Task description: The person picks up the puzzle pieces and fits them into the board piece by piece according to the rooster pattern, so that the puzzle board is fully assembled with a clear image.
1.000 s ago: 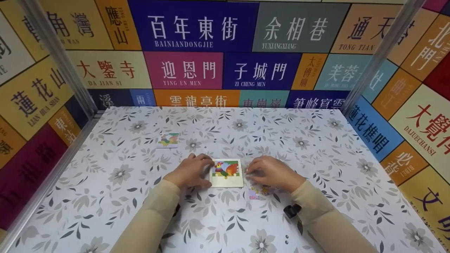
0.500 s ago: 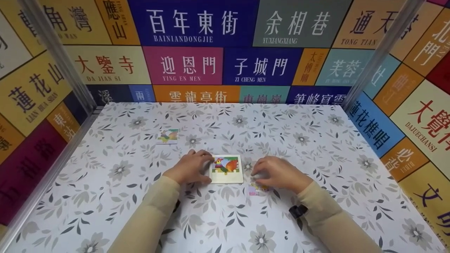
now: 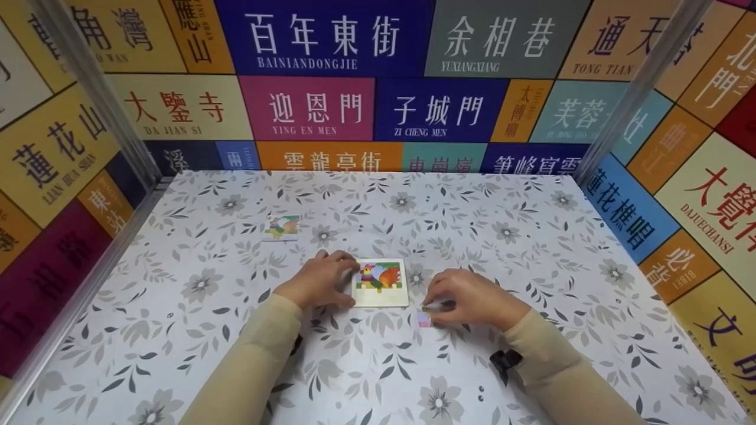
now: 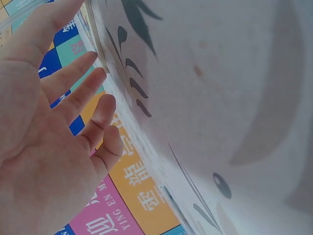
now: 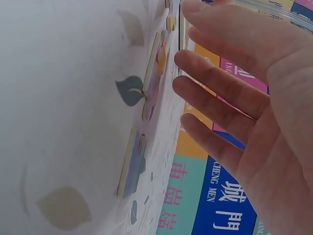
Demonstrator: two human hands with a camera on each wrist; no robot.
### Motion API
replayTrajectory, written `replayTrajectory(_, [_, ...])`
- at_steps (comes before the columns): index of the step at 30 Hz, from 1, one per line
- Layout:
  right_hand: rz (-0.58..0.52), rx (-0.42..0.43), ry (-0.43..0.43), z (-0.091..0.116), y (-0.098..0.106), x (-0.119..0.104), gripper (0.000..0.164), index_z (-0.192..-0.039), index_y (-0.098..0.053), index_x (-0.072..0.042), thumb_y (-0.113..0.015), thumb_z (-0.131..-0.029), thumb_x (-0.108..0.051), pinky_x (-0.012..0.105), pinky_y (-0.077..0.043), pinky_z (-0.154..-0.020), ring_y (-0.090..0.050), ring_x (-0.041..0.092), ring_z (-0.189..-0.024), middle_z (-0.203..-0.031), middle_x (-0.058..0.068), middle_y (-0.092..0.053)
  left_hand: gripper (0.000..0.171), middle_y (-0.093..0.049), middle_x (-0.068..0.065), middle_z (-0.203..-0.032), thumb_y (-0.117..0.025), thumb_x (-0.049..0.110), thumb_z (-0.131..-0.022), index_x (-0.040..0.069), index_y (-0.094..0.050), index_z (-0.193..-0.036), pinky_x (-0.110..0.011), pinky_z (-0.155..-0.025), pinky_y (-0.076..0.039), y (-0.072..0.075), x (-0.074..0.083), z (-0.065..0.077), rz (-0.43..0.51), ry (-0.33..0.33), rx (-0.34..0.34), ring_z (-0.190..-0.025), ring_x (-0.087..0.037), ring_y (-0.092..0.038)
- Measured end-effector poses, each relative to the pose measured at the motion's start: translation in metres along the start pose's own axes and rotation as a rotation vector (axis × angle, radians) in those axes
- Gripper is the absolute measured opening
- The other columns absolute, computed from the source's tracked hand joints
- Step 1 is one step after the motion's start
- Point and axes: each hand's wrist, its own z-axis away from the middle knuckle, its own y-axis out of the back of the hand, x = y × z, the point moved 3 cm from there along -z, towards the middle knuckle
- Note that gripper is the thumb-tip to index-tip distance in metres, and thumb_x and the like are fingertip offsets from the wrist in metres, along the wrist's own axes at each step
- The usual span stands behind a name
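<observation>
A small white-framed jigsaw puzzle board (image 3: pixel 383 299) lies mid-table, a colourful rooster picture filling its upper part and its lower strip plain. My left hand (image 3: pixel 319 280) holds its left side, thumb at the lower corner and fingers at the upper one; the left wrist view catches the board's edge (image 4: pixel 96 34) at the fingertips. To the right of the board, my right hand (image 3: pixel 469 298) hovers low over loose puzzle pieces (image 3: pixel 423 319), partly hiding them. In the right wrist view, puzzle pieces (image 5: pixel 155 73) lie flat beside the spread fingers. Whether the thumb touches one cannot be told.
A square picture card (image 3: pixel 282 228) of the rooster lies farther back on the left. The table has a white cloth (image 3: pixel 378 366) with grey leaves and flowers. Panels with printed characters (image 3: pixel 319 109) stand behind and at both sides.
My right hand has moved away from the board's right edge, toward me and slightly right, over the loose pieces. My left hand stays at the board. The head view has tilted a little.
</observation>
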Motion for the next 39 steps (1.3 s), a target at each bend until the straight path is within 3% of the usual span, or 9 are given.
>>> replayTrajectory(8, [0.013,-0.053,-0.063,0.0029,-0.0032,-0.0022,0.031,-0.103,-0.082,-0.019,-0.090,-0.076,-0.032,0.034,-0.054,-0.085,-0.065,0.013,-0.093,-0.101,-0.006,-0.073,0.068,-0.053,-0.006,-0.150,-0.088,0.035,-0.082,0.014,-0.062,-0.142,-0.052,-0.109,-0.042,-0.0003,-0.0003,-0.0011,0.000,0.014,-0.016,-0.128,-0.035,-0.047])
replayTrajectory(22, [0.025,-0.041,-0.083,0.0001,-0.0069,-0.0042,0.016,-0.095,-0.083,-0.021,-0.086,-0.079,-0.022,0.028,-0.051,-0.077,-0.065,0.015,-0.082,-0.090,-0.008,-0.073,0.069,-0.052,0.000,-0.152,-0.088,0.036,-0.080,0.019,-0.062,-0.142,-0.048,-0.113,-0.040,-0.0011,-0.0009,-0.0015,0.037,0.082,-0.032,-0.133,-0.029,-0.046])
replayTrajectory(31, [-0.003,-0.016,-0.067,-0.0001,-0.0047,-0.0052,0.015,-0.094,-0.083,-0.021,-0.086,-0.079,-0.018,0.030,-0.055,-0.086,-0.064,0.007,-0.095,-0.103,-0.010,-0.073,0.069,-0.052,-0.003,-0.151,-0.087,0.039,-0.083,0.018,-0.061,-0.143,-0.049,-0.110,-0.041,0.0002,0.0006,-0.0010,-0.003,0.060,-0.029,-0.130,-0.031,-0.047])
replayTrajectory(39, [0.002,-0.016,-0.065,-0.0006,-0.0072,-0.0044,0.013,-0.091,-0.082,-0.022,-0.086,-0.079,-0.020,0.030,-0.054,-0.083,-0.065,0.008,-0.087,-0.095,-0.011,-0.072,0.069,-0.053,-0.002,-0.151,-0.088,0.038,-0.082,0.019,-0.062,-0.143,-0.048,-0.109,-0.042,-0.0011,-0.0006,-0.0017,0.005,0.060,-0.025,-0.129,-0.030,-0.047])
